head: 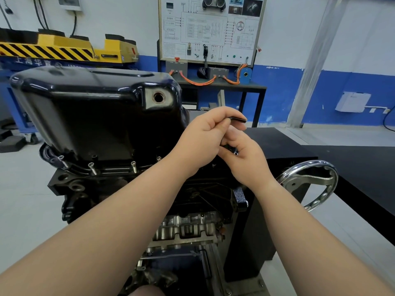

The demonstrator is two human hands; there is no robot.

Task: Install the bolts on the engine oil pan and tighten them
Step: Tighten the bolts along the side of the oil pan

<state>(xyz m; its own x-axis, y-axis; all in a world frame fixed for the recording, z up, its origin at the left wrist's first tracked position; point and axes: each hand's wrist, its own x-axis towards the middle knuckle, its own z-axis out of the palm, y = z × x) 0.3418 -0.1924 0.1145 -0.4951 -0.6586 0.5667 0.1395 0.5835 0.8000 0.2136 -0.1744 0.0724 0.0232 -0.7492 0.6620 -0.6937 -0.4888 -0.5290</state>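
A glossy black oil pan (85, 107) sits upside down on the engine block (192, 210), its drain hole (158, 97) facing me. Several silver bolts (92, 168) stand partly screwed in along the pan's near flange. At the pan's right end my left hand (205, 137) grips a black L-shaped hex key (238, 119), whose short arm sticks out to the right above the fingers. Just below it, my right hand (243, 159) pinches a small bolt (235, 153), its bright end showing between the fingers. The key's lower tip is hidden between the hands.
A chrome handwheel (310, 184) of the engine stand juts out on the right. A black bench (352, 167) runs along the right side. Behind stand a training board (211, 28) on a table and a yellow-black lift (64, 49).
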